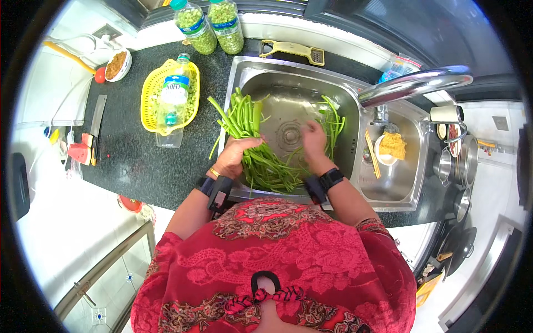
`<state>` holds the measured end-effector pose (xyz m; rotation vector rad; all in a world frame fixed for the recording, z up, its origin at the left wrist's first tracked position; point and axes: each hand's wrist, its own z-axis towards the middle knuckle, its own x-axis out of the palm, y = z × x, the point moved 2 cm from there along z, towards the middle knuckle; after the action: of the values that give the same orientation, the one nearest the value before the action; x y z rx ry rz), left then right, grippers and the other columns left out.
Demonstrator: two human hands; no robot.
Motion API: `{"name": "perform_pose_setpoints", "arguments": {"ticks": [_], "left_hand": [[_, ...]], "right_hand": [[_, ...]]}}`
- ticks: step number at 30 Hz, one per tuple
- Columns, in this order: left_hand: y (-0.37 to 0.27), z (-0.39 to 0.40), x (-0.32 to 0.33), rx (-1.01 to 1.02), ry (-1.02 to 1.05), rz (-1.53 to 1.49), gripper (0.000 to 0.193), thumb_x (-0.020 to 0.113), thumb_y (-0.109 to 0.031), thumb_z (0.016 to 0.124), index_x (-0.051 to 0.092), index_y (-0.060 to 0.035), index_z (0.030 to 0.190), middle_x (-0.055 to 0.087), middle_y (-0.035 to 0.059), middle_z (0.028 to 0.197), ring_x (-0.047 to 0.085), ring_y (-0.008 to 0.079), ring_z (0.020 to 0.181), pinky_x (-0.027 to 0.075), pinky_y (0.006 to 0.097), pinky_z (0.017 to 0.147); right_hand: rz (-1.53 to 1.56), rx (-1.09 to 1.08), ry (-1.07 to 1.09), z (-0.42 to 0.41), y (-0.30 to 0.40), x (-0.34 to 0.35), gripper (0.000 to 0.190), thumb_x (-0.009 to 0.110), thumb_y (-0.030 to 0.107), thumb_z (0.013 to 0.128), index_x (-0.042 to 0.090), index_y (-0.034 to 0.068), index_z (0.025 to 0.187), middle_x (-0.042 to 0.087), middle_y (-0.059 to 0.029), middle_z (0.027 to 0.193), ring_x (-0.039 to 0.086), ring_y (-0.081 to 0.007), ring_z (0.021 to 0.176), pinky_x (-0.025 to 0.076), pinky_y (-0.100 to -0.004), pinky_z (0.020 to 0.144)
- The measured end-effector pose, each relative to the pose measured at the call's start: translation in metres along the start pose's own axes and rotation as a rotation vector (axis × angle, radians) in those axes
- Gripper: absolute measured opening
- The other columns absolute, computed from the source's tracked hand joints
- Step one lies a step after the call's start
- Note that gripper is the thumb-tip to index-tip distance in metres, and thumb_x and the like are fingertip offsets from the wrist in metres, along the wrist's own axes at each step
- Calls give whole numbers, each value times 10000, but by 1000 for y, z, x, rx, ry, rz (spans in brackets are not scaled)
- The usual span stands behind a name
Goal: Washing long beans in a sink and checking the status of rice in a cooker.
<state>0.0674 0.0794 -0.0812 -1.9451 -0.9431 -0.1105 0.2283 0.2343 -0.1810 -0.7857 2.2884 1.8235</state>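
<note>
My left hand [236, 156] is closed around a thick bunch of long green leafy stems [245, 118] at the left side of the stainless steel sink [270, 89]. The cut stem ends point up and left over the sink's edge, and the leafy part hangs down into the near side of the basin. My right hand [314, 141] is over the middle of the basin, its fingers blurred and bent; whether they pinch anything cannot be made out. Just right of it, a smaller heap of the same greens [333, 120] lies against the basin's right wall.
A yellow plastic basket [145, 104] with chopped greens and a plastic bottle [175, 93] stands left; beyond it lie a knife [98, 116] and watermelon pieces [79, 153]. A grater-peeler [293, 49] lies behind the sink. A chrome faucet [416, 83] overhangs the smaller basin, which holds a bowl [385, 156] and chopsticks [372, 152].
</note>
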Motion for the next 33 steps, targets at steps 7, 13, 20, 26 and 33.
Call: {"name": "perform_pose_setpoints", "arguments": {"ticks": [7, 13, 20, 26, 33], "left_hand": [[-10, 5, 8, -34, 73, -15, 251, 669, -121, 713, 620, -12, 934, 634, 62, 889, 583, 162, 843, 433, 296, 788], [-6, -8, -8, 46, -40, 91, 273, 620, -105, 733, 595, -11, 989, 626, 78, 909, 579, 187, 876, 448, 328, 805], [-11, 6, 12, 0, 34, 90, 335, 668, -101, 703, 601, -23, 1021, 631, 44, 935, 575, 150, 886, 426, 298, 816], [-11, 7, 23, 15, 87, 49, 345, 658, -69, 705, 592, -29, 1041, 630, 32, 935, 571, 137, 890, 412, 277, 824], [-8, 2, 20, 7, 119, 78, 422, 632, -47, 718, 535, -43, 1128, 596, 32, 1002, 547, 164, 922, 415, 313, 822]], "right_hand": [[-524, 61, 354, 98, -187, -18, 171, 575, 55, 755, 577, 35, 924, 589, -118, 829, 570, -244, 753, 467, -385, 602], [430, 479, 366, 34, -8, -17, 133, 518, 10, 804, 537, 11, 936, 597, -111, 861, 605, -229, 751, 527, -396, 595], [354, 110, 479, 11, 38, -5, 156, 579, 54, 822, 573, 36, 978, 611, -33, 799, 567, -127, 668, 484, -272, 580], [128, -214, 548, -12, 53, 17, 114, 592, 112, 821, 594, 15, 881, 623, -65, 770, 549, -150, 601, 423, -271, 548], [-338, -888, 323, -43, 102, 6, 132, 586, 167, 779, 609, 47, 828, 587, -110, 841, 531, -296, 759, 425, -378, 680]]}}
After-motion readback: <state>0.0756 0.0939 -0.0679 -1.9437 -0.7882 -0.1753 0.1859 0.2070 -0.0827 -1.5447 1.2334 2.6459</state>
